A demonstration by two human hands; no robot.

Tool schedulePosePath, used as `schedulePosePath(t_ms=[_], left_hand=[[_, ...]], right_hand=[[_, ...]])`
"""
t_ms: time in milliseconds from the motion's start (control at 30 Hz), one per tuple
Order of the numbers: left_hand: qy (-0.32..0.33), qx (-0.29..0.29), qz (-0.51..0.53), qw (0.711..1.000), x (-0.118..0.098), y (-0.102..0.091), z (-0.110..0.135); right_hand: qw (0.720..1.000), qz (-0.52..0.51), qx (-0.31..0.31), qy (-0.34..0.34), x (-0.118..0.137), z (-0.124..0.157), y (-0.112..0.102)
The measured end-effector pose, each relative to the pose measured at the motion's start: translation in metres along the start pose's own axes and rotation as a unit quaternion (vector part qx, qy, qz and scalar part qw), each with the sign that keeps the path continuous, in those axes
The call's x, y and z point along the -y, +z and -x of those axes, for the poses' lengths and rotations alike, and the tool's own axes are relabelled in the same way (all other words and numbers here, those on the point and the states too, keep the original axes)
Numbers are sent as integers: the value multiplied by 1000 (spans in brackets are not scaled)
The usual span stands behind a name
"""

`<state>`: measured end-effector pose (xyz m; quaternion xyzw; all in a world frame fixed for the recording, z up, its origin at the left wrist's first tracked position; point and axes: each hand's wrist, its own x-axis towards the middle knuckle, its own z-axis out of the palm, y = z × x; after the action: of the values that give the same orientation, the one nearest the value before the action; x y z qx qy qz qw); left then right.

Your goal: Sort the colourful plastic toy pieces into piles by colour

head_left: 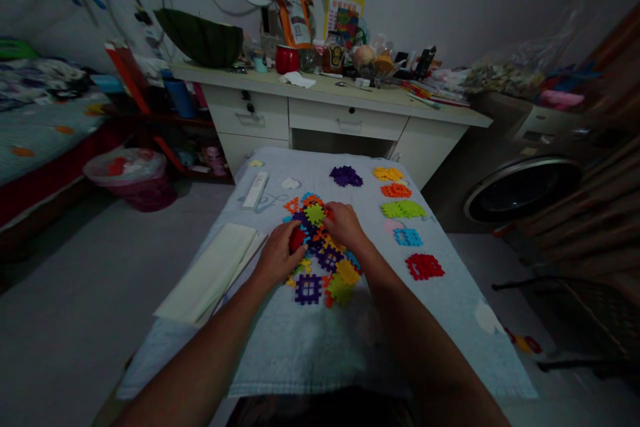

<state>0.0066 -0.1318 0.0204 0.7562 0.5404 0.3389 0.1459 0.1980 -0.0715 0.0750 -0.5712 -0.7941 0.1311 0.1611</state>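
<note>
A mixed heap of colourful plastic waffle tiles (320,250) lies in the middle of a pale blue towel (310,340) spread over a small table. My left hand (277,255) rests on the heap's left side, fingers curled round a red tile (297,239). My right hand (345,225) lies on the heap's top, fingers bent down onto the tiles; what they hold is hidden. Sorted small piles sit to the right: purple (346,176), yellow-orange (388,174), orange (396,190), green (403,209), blue (407,237), red (424,267).
A folded cream cloth (213,273) and a white remote-like bar (256,189) lie at the towel's left. A cluttered white desk (340,110) stands behind, a washing machine (525,173) at right, a lined bin (131,177) and a bed (40,133) at left.
</note>
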Motion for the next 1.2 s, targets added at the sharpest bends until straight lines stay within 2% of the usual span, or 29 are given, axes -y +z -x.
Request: schedulePosePath(t_ms=[133, 300, 467, 600, 667, 767, 900, 1000, 1100, 1200], left_hand=[[-8, 1, 16, 1000, -1, 1, 0], [-5, 3, 26, 1000, -1, 1, 0], [4, -4, 28, 1000, 0, 3, 0], [15, -11, 24, 1000, 1, 3, 1], [16, -15, 19, 1000, 0, 2, 2], [14, -19, 10, 1000, -2, 0, 3], [10, -14, -3, 1000, -6, 1, 5], [6, -5, -5, 1000, -7, 3, 5], [2, -1, -4, 1000, -6, 5, 6], [4, 0, 1, 1000, -5, 5, 7]], right_hand=[[995, 70, 8, 68, 17, -14, 7], [989, 103, -11, 104, 28, -15, 12], [988, 84, -29, 124, 29, -12, 13], [990, 24, -74, 120, 19, -8, 6], [987, -6, -105, 118, 6, -3, -1], [980, -20, -146, 134, -29, 7, -18], [963, 37, -175, 199, -88, 23, -41], [946, 90, -190, 247, -124, 31, -52], [935, 108, -190, 278, -146, 35, -54], [930, 111, -201, 288, -155, 35, -53]])
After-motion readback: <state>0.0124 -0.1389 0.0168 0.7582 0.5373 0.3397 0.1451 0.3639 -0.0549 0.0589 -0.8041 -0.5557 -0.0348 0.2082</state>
